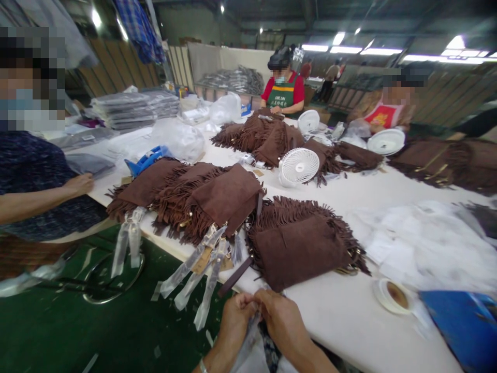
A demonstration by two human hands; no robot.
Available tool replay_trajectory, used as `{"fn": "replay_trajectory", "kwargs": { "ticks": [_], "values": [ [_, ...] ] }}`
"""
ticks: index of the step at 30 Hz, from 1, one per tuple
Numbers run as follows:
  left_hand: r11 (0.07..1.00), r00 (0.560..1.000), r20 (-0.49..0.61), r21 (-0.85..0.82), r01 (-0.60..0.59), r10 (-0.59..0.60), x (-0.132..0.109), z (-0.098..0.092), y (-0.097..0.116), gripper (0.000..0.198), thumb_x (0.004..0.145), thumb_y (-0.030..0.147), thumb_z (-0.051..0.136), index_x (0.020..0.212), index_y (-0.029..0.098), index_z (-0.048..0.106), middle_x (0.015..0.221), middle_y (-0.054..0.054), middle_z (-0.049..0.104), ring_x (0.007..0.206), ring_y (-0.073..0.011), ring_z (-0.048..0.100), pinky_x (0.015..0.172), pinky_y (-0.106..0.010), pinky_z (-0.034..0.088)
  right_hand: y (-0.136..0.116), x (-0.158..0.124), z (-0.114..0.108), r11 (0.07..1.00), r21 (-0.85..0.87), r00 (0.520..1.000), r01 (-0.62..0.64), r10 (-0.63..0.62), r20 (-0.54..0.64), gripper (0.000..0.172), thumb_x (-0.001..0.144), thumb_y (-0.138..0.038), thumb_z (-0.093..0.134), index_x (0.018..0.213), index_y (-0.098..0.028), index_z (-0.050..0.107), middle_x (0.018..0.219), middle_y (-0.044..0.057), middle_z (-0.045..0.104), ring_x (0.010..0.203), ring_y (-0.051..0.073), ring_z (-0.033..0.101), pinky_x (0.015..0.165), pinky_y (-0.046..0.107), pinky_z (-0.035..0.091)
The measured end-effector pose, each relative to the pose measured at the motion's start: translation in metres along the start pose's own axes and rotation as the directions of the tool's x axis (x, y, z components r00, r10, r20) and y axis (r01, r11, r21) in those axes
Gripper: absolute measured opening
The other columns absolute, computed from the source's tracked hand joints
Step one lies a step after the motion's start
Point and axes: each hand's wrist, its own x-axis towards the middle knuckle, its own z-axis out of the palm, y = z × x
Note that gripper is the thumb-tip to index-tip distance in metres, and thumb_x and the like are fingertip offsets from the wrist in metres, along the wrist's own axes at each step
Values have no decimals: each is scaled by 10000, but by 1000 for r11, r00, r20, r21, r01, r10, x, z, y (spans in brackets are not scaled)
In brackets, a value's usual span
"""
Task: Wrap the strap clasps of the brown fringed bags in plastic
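My left hand (pixel 235 318) and my right hand (pixel 281 318) meet at the near edge of the white table (pixel 337 311), both closed in a pinch on a strip of clear plastic wrap (pixel 248 342) that runs down between them. Just beyond my hands lies a brown fringed suede bag (pixel 301 248), flat on the table. To its left lies a pile of the same brown bags (pixel 194 194), whose straps in clear plastic sleeves (pixel 202 269) hang over the table edge.
A roll of tape (pixel 394 295) and a blue object (pixel 464 326) sit at the near right beside crumpled white tissue (pixel 423 243). Small white fans (pixel 298 166) stand mid-table among more brown bags. One person sits at the left (pixel 34 186), two more at the far side. The floor is green.
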Motion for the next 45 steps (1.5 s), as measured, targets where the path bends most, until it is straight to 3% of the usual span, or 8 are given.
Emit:
{"fn": "replay_trajectory", "kwargs": {
  "ticks": [8, 12, 15, 21, 28, 34, 37, 45],
  "values": [
    [999, 999, 9, -3, 54, -54, 5, -1, -1, 298, 581, 373, 768, 692, 107, 694, 588, -42, 652, 527, -137, 512, 540, -246, 318, -2, 3, -1, 996, -82, 999, 20, -16, 50, 315, 785, -55, 429, 923, -245, 639, 848, 33, 703, 762, 181, 664, 615, 231, 355],
    [997, 997, 5, -16, 79, -79, 13, -2, -12, 468, 460, 528, 812, 613, 116, 651, 499, -32, 600, 438, -126, 455, 491, -251, 284, 1, 6, 1, 997, -78, 999, 21, -17, 51, 410, 777, -62, 434, 1077, -288, 598, 859, 14, 722, 761, 178, 687, 593, 222, 349],
    [997, 998, 6, -17, 69, -69, 15, -3, -17, 517, 462, 583, 805, 619, 117, 646, 499, -28, 592, 442, -127, 457, 496, -252, 300, 5, 9, 6, 998, -57, 998, 26, -23, 52, 518, 747, -47, 444, 1188, -304, 535, 872, 3, 735, 756, 178, 697, 590, 221, 354],
    [995, 996, -17, -33, 90, -91, 7, -3, -17, 485, 588, 584, 746, 671, 111, 673, 560, -48, 642, 502, -137, 506, 524, -240, 337, 16, 2, 23, 971, 216, 995, -99, 97, 21, 370, 808, -91, 386, 1154, -212, 438, 790, 13, 704, 745, 183, 681, 648, 236, 423],
    [999, 996, -65, -11, 52, -53, 5, -1, -16, 384, 616, 491, 759, 672, 116, 702, 569, -27, 622, 535, -133, 497, 539, -239, 341, 21, -9, 39, 838, 523, 964, -156, 246, -106, 268, 816, -188, 424, 1079, -241, 428, 777, -2, 634, 692, 173, 644, 617, 246, 445],
    [982, 988, -59, -134, 132, -140, 7, 0, -20, 377, 534, 450, 819, 674, 113, 725, 531, -12, 597, 492, -101, 468, 518, -215, 343, 16, -9, 51, 582, 780, 892, -229, 447, -72, 216, 774, -298, 518, 971, -240, 449, 609, -54, 548, 465, 140, 523, 437, 222, 350],
    [973, 984, -66, -171, 151, -165, 8, 1, -23, 378, 534, 440, 823, 701, 113, 728, 546, -13, 605, 502, -101, 485, 521, -209, 357, 15, -10, 51, 532, 816, 879, -225, 472, -64, 216, 758, -295, 537, 943, -242, 439, 592, -65, 538, 433, 129, 490, 419, 216, 321],
    [962, 974, -84, -197, 191, -211, 4, 3, -17, 387, 528, 376, 834, 796, 109, 752, 647, -63, 701, 576, -139, 580, 578, -218, 431, 12, -17, 37, 818, 559, 935, -137, 293, -201, 145, 812, -192, 439, 948, -242, 437, 712, -30, 589, 652, 171, 602, 621, 258, 409]
  ]
}}
